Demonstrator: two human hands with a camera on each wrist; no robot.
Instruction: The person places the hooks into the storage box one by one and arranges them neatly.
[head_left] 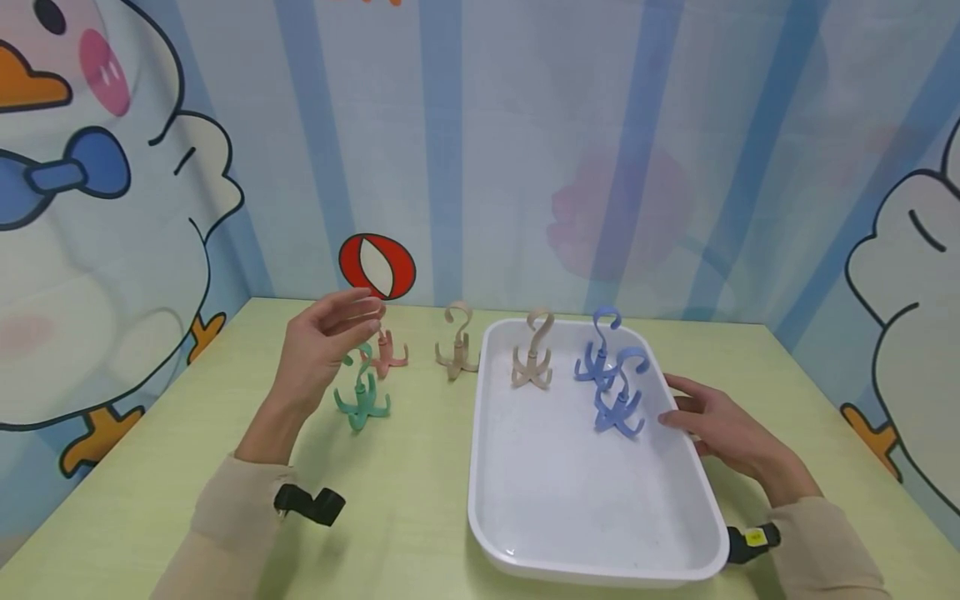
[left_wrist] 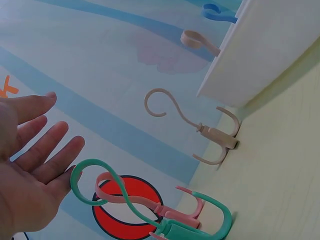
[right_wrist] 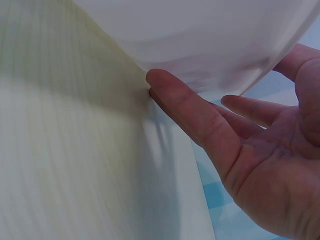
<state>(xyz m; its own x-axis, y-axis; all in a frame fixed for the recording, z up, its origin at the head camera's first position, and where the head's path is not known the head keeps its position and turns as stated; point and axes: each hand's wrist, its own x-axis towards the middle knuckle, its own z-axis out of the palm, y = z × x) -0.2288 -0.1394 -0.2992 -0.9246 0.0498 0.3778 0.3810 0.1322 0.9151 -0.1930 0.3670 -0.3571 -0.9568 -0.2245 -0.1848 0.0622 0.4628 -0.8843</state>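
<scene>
My left hand (head_left: 326,342) hovers over the table with its fingers extended, holding nothing. Just below it stands a green four-pronged hanging hook (head_left: 362,404); in the left wrist view the curl of this green hook (left_wrist: 127,192) overlaps a fingertip, and I cannot tell whether they touch. Behind is a pink hook (head_left: 386,357), partly hidden. A beige hook (head_left: 456,358) stands left of the white tray (head_left: 555,500). Inside the tray's far part are another beige hook (head_left: 532,367) and two blue hooks (head_left: 596,367). My right hand (head_left: 727,429) touches the tray's right side, thumb at the rim, fingers fairly straight.
The pale green table (head_left: 405,517) ends at a striped blue curtain (head_left: 495,167) with printed cartoon birds. Black straps with small devices sit on both wrists. The tray's right wall (right_wrist: 200,35) casts a shadow on the table.
</scene>
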